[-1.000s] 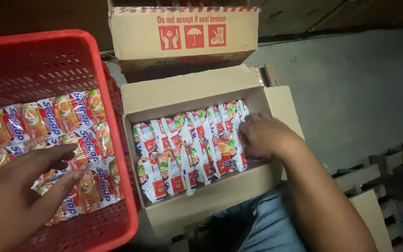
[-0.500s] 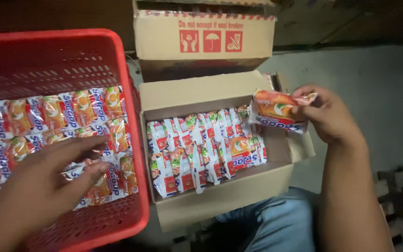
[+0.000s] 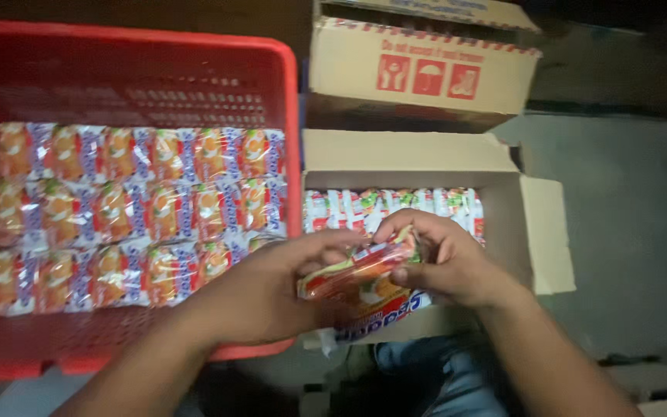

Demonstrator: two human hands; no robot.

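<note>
Holding a small stack of packets point(image 3: 360, 282) between both hands, left hand point(image 3: 264, 297) and right hand point(image 3: 445, 266) closed on its ends, near the box point(image 3: 538, 224). Laying it flat in the red crate's point(image 3: 291, 93) near row would probably keep the rows tidy.

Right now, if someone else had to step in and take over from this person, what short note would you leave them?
Left hand and right hand: both grip a small stack of orange snack packets, held between the crate and the box.
Red plastic crate, on the left: three rows of the same packets lie flat inside; the third row stops short and the near strip is bare.
Open cardboard box, on the right: packets stand packed on edge inside.
A second cardboard box sits behind it.
</note>
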